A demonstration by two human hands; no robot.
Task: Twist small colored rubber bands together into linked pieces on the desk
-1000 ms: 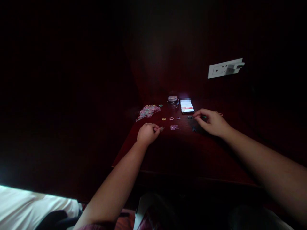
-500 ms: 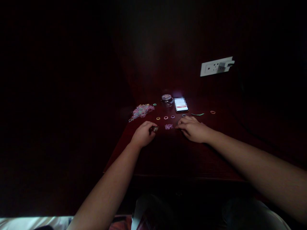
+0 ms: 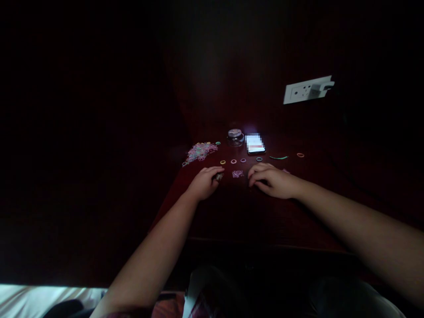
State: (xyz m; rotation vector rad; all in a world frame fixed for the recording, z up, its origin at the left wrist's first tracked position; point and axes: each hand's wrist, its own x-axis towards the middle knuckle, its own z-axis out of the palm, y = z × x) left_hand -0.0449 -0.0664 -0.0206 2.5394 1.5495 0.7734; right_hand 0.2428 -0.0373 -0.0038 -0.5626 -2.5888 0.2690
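My left hand (image 3: 204, 183) rests on the dark red table with its fingers apart, curved beside a small pile of yellowish bands (image 3: 219, 176). To the right lies a small heap of purple rubber bands (image 3: 237, 174). Just right of that heap is my right hand (image 3: 270, 180), fingers bent and thumb apart, with nothing visible between them. Beyond the hands, single bands lie in a row: a yellow one (image 3: 223, 162), a pink one (image 3: 233, 161), a purple one (image 3: 243, 160) and a bluish one (image 3: 259, 159). Something pink is partly hidden behind my right hand.
A large mixed pile of bands (image 3: 201, 151) sits at the back left. A round clear jar (image 3: 235, 138) stands beside a lit phone (image 3: 255, 143). A green strip (image 3: 278, 157) and an orange band (image 3: 300, 155) lie farther right. A wall socket (image 3: 308, 90) holds a plug.
The view has shifted slightly, moving the scene rightward. My left fingers have straightened and loosened by the yellowish bands. My right thumb and fingers have spread farther apart beside the purple heap.
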